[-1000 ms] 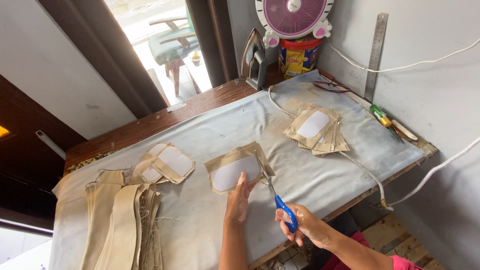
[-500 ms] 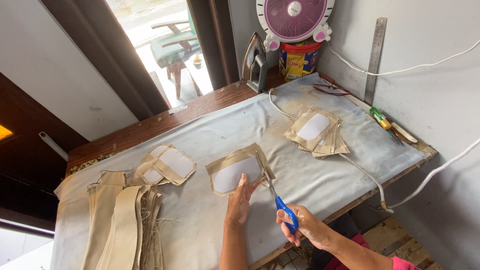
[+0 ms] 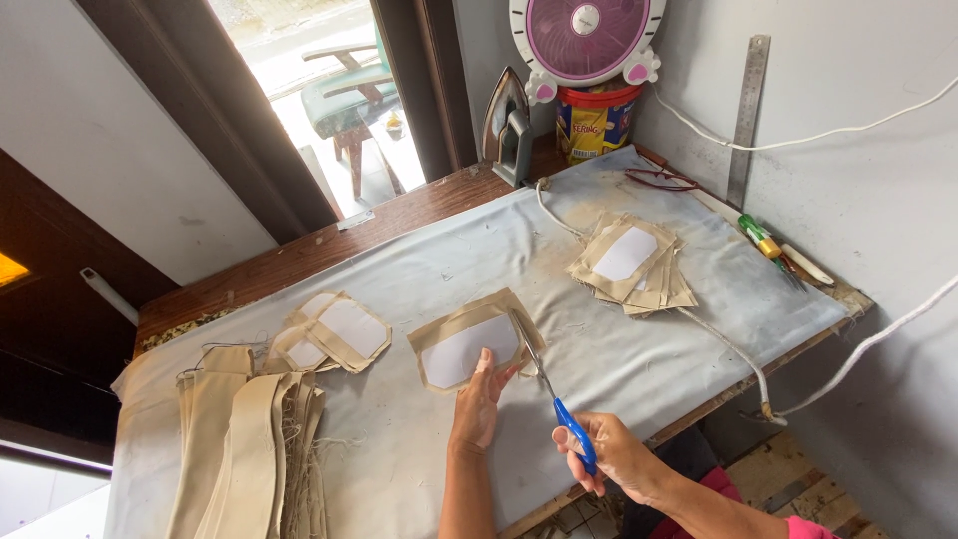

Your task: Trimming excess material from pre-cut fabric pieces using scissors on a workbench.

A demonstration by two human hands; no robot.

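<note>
On the counter, mid-front: a tan fabric piece with a white interlining patch is laid flat on the grey padded cover, just ahead of both hands.
Left hand: left hand is pressed palm-down on the near edge of the fabric piece, fingers flat and spread; nothing is clamped, the piece is only pinned to the cover.
Right hand: right hand is closed through the blue handles of the scissors; blades lie along the right edge of the fabric piece, seemingly near-closed, exact gap not readable.
Handling, fabric piece: judged light, thin, limp at the tan margin, somewhat stiffer over the white patch; likely to slide or buckle under the blades unless held flat. Best held close beside the cut line.
Handling, scissors: rigid, sharp-tipped; held by the handle loops.
Finished-looking stack, right: similar patched pieces are fanned in a loose pile, well apart from the hands.
Left group: two more patched pieces overlap; long tan strips with frayed threads are heaped at the left end.
Containers: a yellow tub with a red rim stands at the back under a pink fan; contents hidden.
Back edge: a clothes iron stands upright on bare wood; a steel ruler leans against the wall.
</note>
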